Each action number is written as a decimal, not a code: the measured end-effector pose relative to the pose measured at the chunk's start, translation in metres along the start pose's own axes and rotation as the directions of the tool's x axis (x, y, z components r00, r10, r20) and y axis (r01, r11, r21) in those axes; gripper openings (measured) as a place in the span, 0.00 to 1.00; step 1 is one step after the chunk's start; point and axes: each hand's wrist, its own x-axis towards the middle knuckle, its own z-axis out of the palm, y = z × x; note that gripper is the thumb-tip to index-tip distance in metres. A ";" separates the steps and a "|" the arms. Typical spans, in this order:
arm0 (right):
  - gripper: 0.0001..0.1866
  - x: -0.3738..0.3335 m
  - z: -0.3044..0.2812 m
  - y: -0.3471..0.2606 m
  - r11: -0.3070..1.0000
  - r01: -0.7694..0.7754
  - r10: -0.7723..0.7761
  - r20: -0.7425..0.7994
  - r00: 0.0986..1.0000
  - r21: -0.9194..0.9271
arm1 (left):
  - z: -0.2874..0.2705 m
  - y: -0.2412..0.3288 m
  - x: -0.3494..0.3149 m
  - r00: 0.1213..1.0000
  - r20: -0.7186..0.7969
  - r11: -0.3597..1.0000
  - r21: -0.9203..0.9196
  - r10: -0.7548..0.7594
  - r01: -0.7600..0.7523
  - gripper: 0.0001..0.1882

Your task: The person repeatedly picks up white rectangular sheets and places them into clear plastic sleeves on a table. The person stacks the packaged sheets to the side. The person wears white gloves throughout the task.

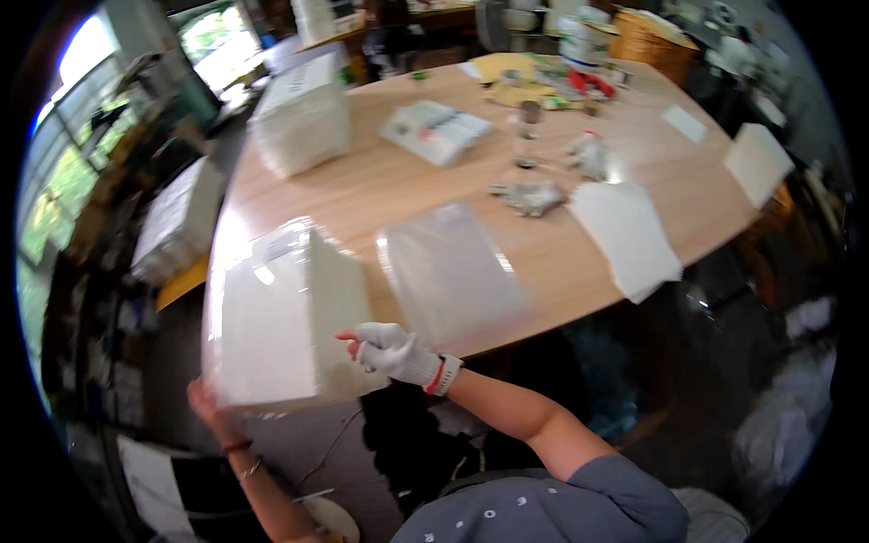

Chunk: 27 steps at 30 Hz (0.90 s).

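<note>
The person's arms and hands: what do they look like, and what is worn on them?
The right hand wears a white knitted work glove with a red-trimmed cuff at the wrist. The right forearm is bare up to a short grey-blue sleeve. The left hand is bare, without a glove, and two thin bracelets sit on its wrist. The left forearm is also bare.

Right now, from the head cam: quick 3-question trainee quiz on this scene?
1. True or false: the right hand wears a white knit glove.
2. Which hand supports the plastic-wrapped white stack from below? A left, B right
3. What lies flat on the wooden table just right of that stack?

Key: 1 true. 2 A, the bare left hand. 3 a clear plastic bag.
</note>
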 end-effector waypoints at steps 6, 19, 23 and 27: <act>0.06 -0.187 -0.221 -0.017 0.870 -0.278 -0.248 -0.848 0.467 -0.408 | -0.003 -0.012 -0.103 0.910 -0.395 0.987 0.046 -0.126 0.157 0.18; 0.08 -0.281 -0.316 -0.092 0.903 0.304 0.312 -0.950 0.025 0.304 | 0.227 0.040 -0.238 0.596 0.803 0.999 -0.025 0.003 0.029 0.08; 0.11 -0.276 -0.332 -0.111 0.914 0.303 0.271 -0.962 0.036 0.269 | 0.304 0.054 -0.217 0.553 0.761 0.829 0.035 0.340 -0.559 0.13; 0.10 -0.284 -0.368 -0.121 0.993 0.056 0.098 -0.992 0.074 0.103 | 0.341 0.037 -0.209 0.401 0.874 0.450 0.251 0.276 -0.857 0.11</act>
